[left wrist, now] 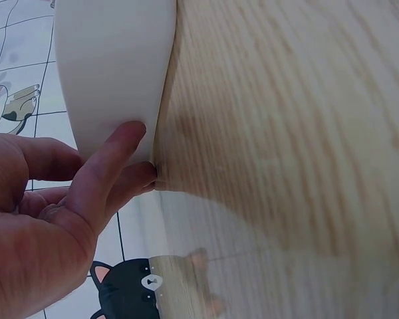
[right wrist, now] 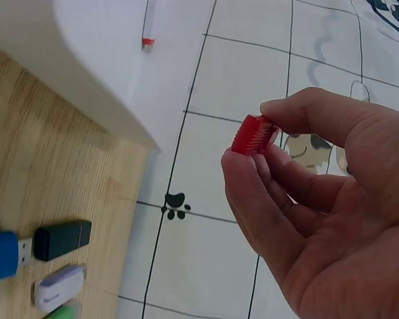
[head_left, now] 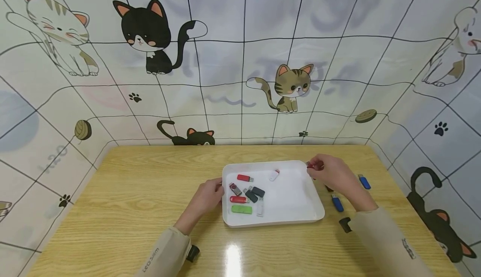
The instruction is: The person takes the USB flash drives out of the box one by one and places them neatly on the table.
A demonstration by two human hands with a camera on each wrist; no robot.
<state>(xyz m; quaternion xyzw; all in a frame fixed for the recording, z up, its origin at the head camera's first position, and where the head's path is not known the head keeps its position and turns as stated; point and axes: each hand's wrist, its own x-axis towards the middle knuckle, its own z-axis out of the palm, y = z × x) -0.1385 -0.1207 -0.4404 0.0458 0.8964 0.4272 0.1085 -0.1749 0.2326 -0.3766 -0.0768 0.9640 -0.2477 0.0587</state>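
My left hand (head_left: pixel 208 197) is at the left wall of a white tray (head_left: pixel 285 223). In the left wrist view its thumb (left wrist: pixel 123 143) lies against the outer wall, while another finger goes behind the rim. My right hand (head_left: pixel 332 175) pinches a small ribbed red USB stick (right wrist: pixel 254 135) between thumb and fingertips, just off the tray's far right corner. Inside the tray lie several USB sticks: a bright green one (head_left: pixel 241 209), two red ones, dark ones (head_left: pixel 251 195), a maroon swivel one (head_left: pixel 235 189) and a white one with a red end (head_left: pixel 274 175).
More USB sticks lie on the wooden table (head_left: pixel 150 185) right of the tray: a blue one (head_left: pixel 337 203), another blue one (head_left: pixel 364 181), a black one (right wrist: pixel 62 240), a white one (right wrist: pixel 60 288) and a green one (right wrist: pixel 65 311). A cat-print sheet (head_left: pixel 225 60) covers the walls around.
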